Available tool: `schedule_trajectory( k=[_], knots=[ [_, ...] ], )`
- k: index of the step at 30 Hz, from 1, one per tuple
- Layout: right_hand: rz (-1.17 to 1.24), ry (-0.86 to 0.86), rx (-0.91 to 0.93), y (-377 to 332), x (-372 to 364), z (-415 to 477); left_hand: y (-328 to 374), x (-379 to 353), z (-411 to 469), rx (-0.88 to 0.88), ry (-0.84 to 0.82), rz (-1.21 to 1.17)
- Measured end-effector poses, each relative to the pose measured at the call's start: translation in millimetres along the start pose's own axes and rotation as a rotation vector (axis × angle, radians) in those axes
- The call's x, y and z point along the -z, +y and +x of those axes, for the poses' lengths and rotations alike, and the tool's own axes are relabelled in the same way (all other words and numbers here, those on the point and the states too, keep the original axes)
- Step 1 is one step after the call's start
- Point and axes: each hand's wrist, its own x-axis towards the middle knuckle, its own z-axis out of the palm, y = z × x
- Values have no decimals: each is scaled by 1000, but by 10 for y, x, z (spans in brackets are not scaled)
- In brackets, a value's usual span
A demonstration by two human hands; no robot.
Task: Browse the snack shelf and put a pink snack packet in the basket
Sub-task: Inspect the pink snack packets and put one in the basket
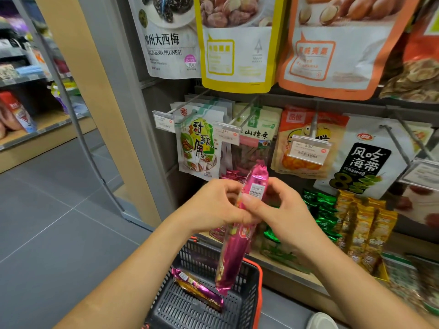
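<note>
Holding the pink snack packet [234,252] nearly upright before the snack shelf [294,277], you pinch its upper half from both sides, left hand [218,205] at its 9 o'clock and right hand [280,207] at its 3 o'clock. Its lower end hangs over the basket [257,276] at 6 o'clock, where a second packet [197,289] lies.

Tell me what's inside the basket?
One pink packet lies flat in the basket. The held packet and the left arm hide parts of its floor.
</note>
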Motion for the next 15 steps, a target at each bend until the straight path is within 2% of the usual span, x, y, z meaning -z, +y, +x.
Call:
schedule_trajectory(
  k=[5,9,15],
  knots=[
    [82,130,81,-14,34,-30,-32,0,40,-37,4,-5],
    [191,231,116,-51,108,-54,-133,58,52,19,-5,8],
    [266,235,119,-59,131,-83,-200,300,0,104,-12,22]
  ],
)
